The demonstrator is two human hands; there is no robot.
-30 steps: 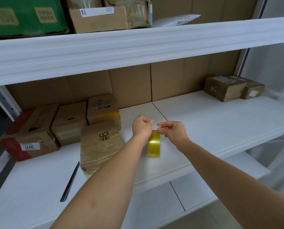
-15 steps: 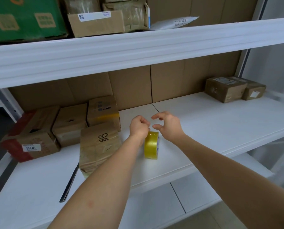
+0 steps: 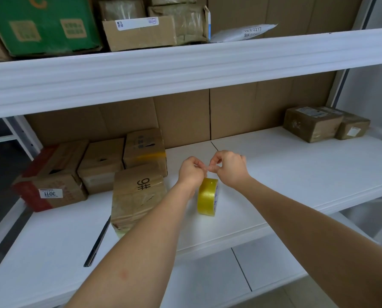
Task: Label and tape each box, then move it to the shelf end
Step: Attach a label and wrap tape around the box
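Two hands: left hand (image 3: 191, 172) grips yellow tape roll (image 3: 207, 196) top; right hand (image 3: 229, 168) pinches tape end, beside "9#" box (image 3: 138, 196).

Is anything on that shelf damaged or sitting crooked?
The box marked 9# looks battered: its front face is creased and torn, and it sits at an angle to the boxes behind it. The tape roll stands on edge under both hands, so it might roll. Nothing is spilled.
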